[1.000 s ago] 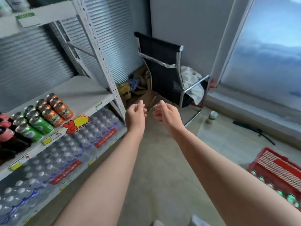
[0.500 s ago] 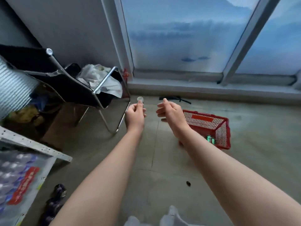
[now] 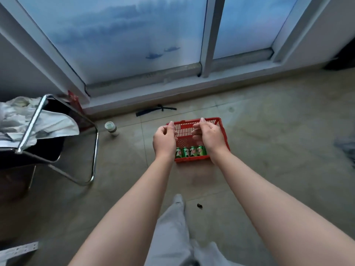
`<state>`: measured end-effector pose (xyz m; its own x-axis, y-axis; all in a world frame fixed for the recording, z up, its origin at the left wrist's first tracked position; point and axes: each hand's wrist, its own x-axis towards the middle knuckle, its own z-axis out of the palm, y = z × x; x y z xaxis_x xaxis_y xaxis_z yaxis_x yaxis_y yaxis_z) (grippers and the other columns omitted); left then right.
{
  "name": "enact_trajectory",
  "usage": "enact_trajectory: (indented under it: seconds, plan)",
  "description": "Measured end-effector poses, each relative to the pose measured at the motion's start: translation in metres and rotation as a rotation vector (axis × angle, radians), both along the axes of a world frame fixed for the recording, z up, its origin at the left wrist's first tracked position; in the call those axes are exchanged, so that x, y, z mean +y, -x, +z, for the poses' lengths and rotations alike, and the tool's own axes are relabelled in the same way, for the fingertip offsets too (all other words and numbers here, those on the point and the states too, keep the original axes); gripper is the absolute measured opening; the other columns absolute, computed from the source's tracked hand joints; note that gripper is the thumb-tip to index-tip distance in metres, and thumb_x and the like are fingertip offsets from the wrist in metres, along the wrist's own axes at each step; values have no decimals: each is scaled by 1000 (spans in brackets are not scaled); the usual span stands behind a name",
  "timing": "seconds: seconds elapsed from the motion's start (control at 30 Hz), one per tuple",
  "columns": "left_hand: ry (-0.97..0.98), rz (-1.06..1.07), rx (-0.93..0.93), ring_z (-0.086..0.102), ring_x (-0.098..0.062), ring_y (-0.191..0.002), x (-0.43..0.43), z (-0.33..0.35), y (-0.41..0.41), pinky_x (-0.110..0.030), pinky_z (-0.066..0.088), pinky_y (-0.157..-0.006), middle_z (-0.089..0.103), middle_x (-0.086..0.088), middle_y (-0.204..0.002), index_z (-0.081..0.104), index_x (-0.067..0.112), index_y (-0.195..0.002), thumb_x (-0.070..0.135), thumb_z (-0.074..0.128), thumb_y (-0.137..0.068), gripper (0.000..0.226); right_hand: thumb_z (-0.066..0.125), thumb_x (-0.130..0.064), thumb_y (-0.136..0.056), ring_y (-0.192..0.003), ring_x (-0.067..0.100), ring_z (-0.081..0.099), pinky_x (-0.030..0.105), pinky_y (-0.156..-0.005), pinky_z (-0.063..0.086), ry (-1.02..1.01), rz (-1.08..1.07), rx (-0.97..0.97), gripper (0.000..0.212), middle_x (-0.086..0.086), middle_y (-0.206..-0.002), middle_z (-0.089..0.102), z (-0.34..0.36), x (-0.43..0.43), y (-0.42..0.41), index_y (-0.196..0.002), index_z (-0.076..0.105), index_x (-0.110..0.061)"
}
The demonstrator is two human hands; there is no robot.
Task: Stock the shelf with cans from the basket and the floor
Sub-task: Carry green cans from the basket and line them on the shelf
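Person's grey trouser leg [image 3: 172, 233] is stepping forward on the tiled floor [image 3: 269, 150]. Both bare arms are reaching out; left hand [image 3: 164, 140] and right hand [image 3: 209, 136] are hovering above the red basket [image 3: 223, 135], fingers loosely curled, gripping nothing. Four green cans [image 3: 191, 151] are lying in a row along the basket's near wall, below the fingers and apart from them; labels unreadable. A lone can [image 3: 111, 128] is standing on the floor beside the chair [image 3: 57, 150], near the window [image 3: 134, 35].

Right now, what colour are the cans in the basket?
Green, with red on the labels; cans in the red basket, head view.
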<state>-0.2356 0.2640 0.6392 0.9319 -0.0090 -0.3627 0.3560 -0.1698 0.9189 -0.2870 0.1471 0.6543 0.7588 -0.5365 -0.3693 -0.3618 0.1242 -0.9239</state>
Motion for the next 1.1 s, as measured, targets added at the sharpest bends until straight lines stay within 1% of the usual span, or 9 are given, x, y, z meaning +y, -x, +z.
enact_trajectory:
  seconds: [0.13, 0.23, 0.37, 0.53, 0.67, 0.73, 0.87, 0.97, 1.1]
  plan:
    - [-9, -44, 50, 58, -16, -68, -32, -17, -42, -34, 50, -71, 63, 4, -71, 57, 21, -72, 39, 54, -96, 30, 40, -35, -103, -72, 17, 62, 35, -70, 52, 14, -66, 51, 36, 2, -78, 66, -20, -29, -37, -80, 63, -21]
    - [-20, -85, 107, 59, -14, -70, -53, -30, -70, -37, 53, -76, 65, 3, -74, 59, 20, -75, 39, 54, -96, 30, 41, -36, -103, -69, 15, 60, 28, -60, 45, 3, -113, 102, 35, 2, -77, 66, -36, -50, -62, -80, 62, -21]
    - [-62, -132, 150, 58, -15, -69, -79, -60, -107, -41, 53, -82, 66, 2, -76, 60, 17, -81, 40, 54, -96, 28, 41, -35, -104, -65, 13, 57, 25, -57, 44, -33, -185, 143, 36, 3, -76, 64, -64, -83, -89, -79, 61, -18]
    - [-128, -148, 219, 62, -21, -79, -102, -106, -130, -46, 52, -87, 68, 0, -80, 61, 20, -78, 43, 56, -93, 28, 42, -32, -104, -62, 13, 56, 24, -55, 42, -44, -246, 221, 34, 2, -74, 63, -109, -127, -108, -81, 62, -17]
    - [-160, -112, 287, 63, -21, -79, -127, -151, -148, -48, 52, -85, 69, 2, -80, 62, 23, -77, 46, 58, -91, 28, 42, -31, -103, -64, 14, 57, 26, -59, 44, -36, -231, 285, 33, 2, -74, 64, -155, -169, -127, -83, 64, -17]
    - [-176, -86, 300, 65, -20, -77, -141, -172, -157, -42, 53, -80, 71, 2, -78, 64, 23, -79, 47, 58, -91, 28, 43, -32, -103, -64, 14, 57, 26, -60, 45, -34, -213, 314, 33, 1, -73, 65, -181, -187, -138, -84, 65, -16]
    - [-150, 7, 322, 56, -17, -66, -168, -222, -173, -34, 46, -67, 66, -1, -72, 62, 19, -77, 39, 59, -93, 26, 45, -31, -102, -64, 13, 58, 29, -64, 47, -37, -169, 364, 33, 1, -72, 66, -243, -217, -160, -84, 66, -15]
    - [-160, 12, 336, 57, -18, -69, -182, -268, -186, -41, 51, -73, 65, 0, -75, 64, 18, -80, 39, 59, -93, 25, 46, -29, -102, -64, 13, 58, 28, -64, 48, -35, -138, 371, 31, 1, -72, 66, -291, -234, -178, -82, 66, -15]
    - [-200, -2, 346, 63, -19, -76, -197, -334, -200, -44, 53, -79, 69, 1, -82, 65, 22, -83, 42, 58, -92, 24, 46, -34, -102, -69, 14, 60, 37, -73, 51, -21, -95, 409, 33, 0, -73, 67, -361, -251, -193, -83, 68, -18]
